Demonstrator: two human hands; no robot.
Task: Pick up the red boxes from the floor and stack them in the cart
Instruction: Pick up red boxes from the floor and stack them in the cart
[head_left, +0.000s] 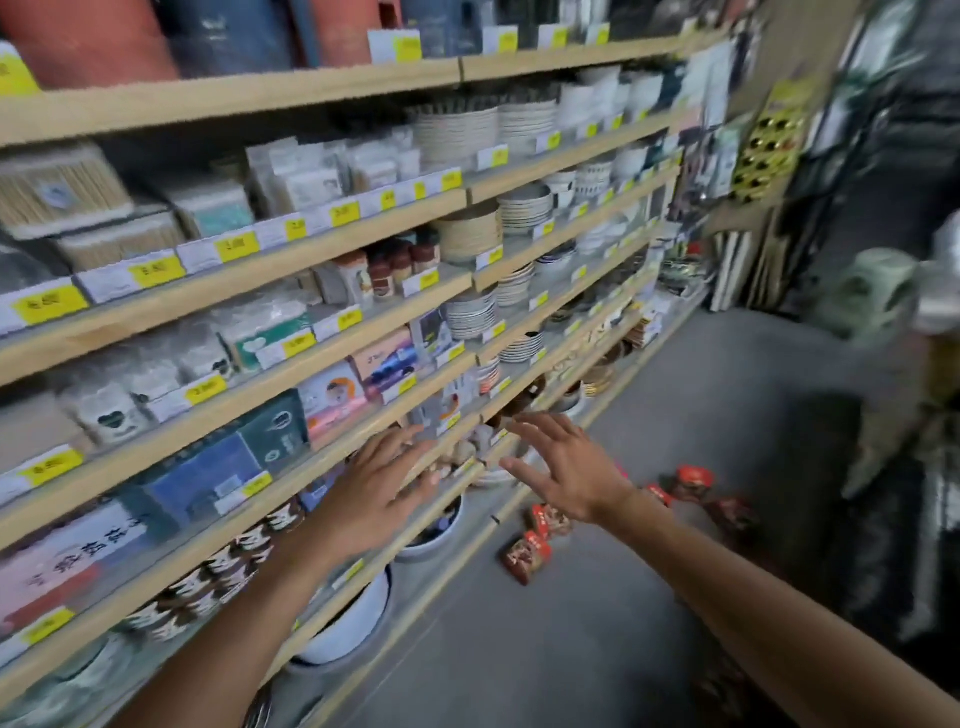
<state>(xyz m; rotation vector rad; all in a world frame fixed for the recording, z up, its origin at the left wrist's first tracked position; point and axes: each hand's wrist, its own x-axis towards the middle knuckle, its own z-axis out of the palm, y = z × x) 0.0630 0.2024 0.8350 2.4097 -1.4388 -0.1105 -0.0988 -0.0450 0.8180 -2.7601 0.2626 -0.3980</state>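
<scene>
1. Both forearms enter from the bottom edge and reach forward, converging toward mid-frame. Frame is motion-blurred, most strongly at the right.
2. Left hand: palm down, fingers straight and slightly spread, holding nothing. It is seen against the front edge of a lower shelf; contact with the shelf cannot be told.
3. Right hand: fingers extended and fanned wide, thumb out to the left, holding nothing. It hangs in the air above the floor, apart from the left hand.
4. Red boxes: small red-brown packs with pale markings, print unreadable. They lie scattered on the grey floor beyond and below the right wrist. Two lie near the foot of the shelving; more lie further right, some tilted. Neither hand touches them.
5. Open room: a bare strip of floor runs between the shelving on the left and dark blurred goods on the right, narrowing toward the back.
6. White bowls sit on the lowest level, just left of the nearest boxes.
7. Shelving: wooden-fronted tiers with yellow price tags, stacked plates further along and packaged goods nearer.
</scene>
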